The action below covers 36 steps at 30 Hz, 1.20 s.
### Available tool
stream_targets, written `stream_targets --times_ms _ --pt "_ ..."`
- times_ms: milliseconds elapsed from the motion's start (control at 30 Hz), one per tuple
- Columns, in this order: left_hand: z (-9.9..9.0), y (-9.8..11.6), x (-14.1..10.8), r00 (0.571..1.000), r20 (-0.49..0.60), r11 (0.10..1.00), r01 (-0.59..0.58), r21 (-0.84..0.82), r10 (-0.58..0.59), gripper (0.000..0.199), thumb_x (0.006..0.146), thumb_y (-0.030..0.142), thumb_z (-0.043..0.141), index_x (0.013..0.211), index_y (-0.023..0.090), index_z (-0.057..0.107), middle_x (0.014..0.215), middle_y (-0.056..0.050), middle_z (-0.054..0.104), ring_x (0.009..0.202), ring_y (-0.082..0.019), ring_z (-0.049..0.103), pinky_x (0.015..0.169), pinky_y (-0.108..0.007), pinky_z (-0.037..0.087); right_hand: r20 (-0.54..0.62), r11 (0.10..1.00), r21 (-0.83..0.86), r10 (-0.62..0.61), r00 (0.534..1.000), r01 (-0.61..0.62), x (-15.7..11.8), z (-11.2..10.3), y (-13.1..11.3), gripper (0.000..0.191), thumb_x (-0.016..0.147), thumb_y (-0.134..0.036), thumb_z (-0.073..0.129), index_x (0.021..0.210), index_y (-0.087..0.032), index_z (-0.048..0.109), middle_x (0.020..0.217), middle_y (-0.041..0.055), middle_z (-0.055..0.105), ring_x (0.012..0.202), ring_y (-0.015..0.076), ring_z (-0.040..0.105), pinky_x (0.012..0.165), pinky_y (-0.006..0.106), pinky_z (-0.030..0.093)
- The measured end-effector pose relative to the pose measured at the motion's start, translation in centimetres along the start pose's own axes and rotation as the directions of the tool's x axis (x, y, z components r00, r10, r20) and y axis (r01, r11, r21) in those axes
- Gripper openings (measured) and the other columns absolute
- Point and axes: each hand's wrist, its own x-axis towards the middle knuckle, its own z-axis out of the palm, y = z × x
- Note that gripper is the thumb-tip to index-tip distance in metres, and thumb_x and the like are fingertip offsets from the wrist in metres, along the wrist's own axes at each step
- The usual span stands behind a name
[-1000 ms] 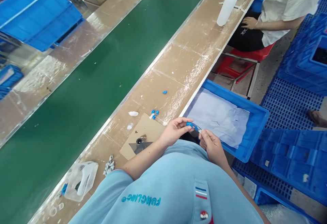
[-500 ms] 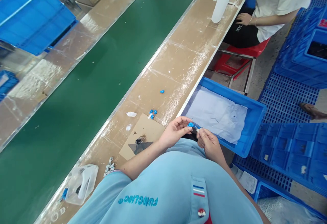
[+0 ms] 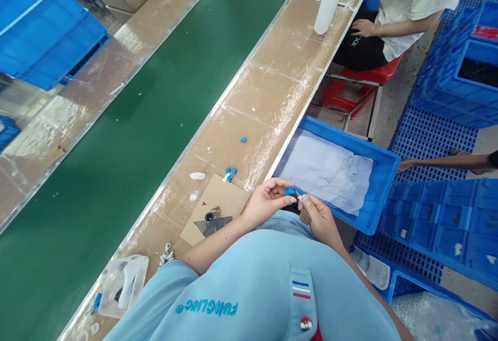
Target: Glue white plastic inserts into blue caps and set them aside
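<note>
Between thumb and fingers my left hand (image 3: 268,199) pinches a small blue part (image 3: 290,191), close in front of my shirt. My right hand (image 3: 316,213) is closed on a small pale pointed piece (image 3: 299,197), whose tip comes up to the blue part; its exact kind is too small to tell. Several similar blue pieces (image 3: 229,174) lie in a cluster on the brown bench (image 3: 268,92), and one blue piece (image 3: 243,139) sits apart. Left of my forearm, a cardboard sheet (image 3: 218,196) bears a small dark round pot (image 3: 209,216) and a grey flat scrap (image 3: 218,225).
A blue tray (image 3: 389,162) lined with white paper stands right of the bench. A squeeze bottle (image 3: 327,12) is farther up. Alongside runs a green belt (image 3: 148,108). A seated person (image 3: 400,14) is at the upper right; another person's arm (image 3: 451,162) reaches toward the tray.
Another person's arm has come in from the right, its hand at the tray's edge. The view has shifted slightly. My hands keep nearly the same pose around the blue part.
</note>
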Motion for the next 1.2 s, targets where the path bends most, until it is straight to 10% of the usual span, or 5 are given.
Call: stream_targets --times_ms 1200 --pt "0.6 -0.6 -0.6 0.999 -0.052 1.000 0.006 0.023 -0.005 0.032 0.055 0.027 0.085 0.076 0.015 0.065 0.077 -0.001 0.071 0.074 -0.012 0.065 0.076 -0.028 0.053 0.125 0.952 0.200 0.209 0.970 -0.231 -0.7 1.0 -0.8 0.049 0.070 -0.063 0.064 0.060 -0.021 0.041 0.040 -0.0129 0.024 0.033 0.0032 0.015 0.033 0.018 0.018"
